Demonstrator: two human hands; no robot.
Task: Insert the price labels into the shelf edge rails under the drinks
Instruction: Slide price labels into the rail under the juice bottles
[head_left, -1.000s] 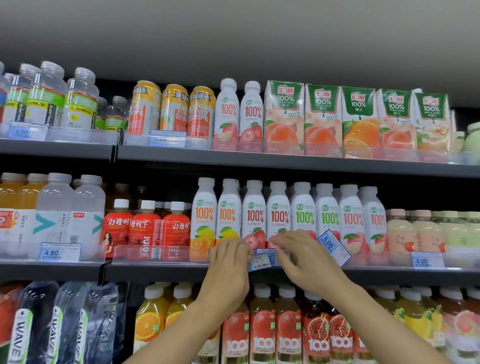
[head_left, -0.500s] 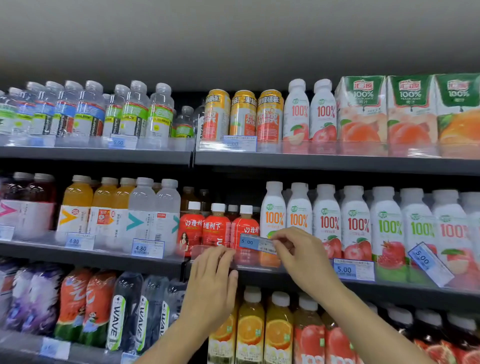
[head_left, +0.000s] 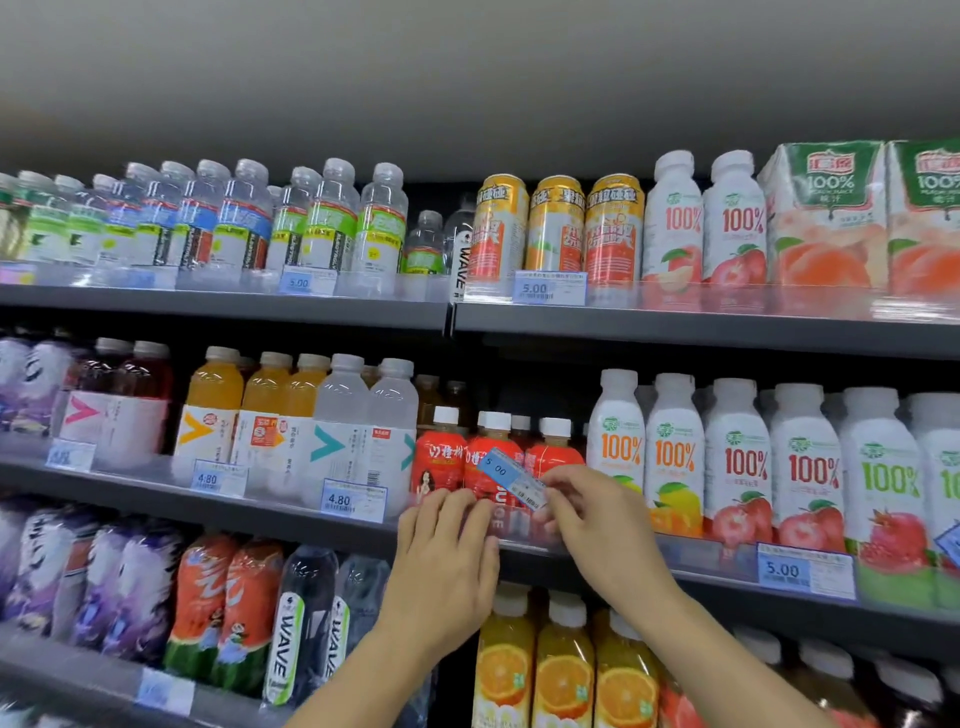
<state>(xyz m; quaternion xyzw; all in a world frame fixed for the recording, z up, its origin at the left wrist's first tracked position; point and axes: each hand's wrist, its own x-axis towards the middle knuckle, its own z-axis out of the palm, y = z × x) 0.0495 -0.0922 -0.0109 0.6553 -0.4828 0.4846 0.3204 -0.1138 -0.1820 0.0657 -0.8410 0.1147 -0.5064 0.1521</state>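
My right hand pinches a blue and white price label marked 5.00, tilted, in front of the red juice bottles on the middle shelf. My left hand lies flat with fingers together against the clear shelf edge rail just below those bottles. It holds nothing. Other labels sit in the rail: a 4.80 label to the left and a 5.00 label to the right under the white 100% bottles.
Three dark shelves carry drinks. The top shelf has water bottles, orange cans and juice cartons, with a 5.00 label. Orange juice bottles and WAVE bottles stand below my hands.
The view has swung left along the shelves. My right hand has carried the 5.00 label left, from the white bottles to the red juice bottles. My left hand followed along the rail.
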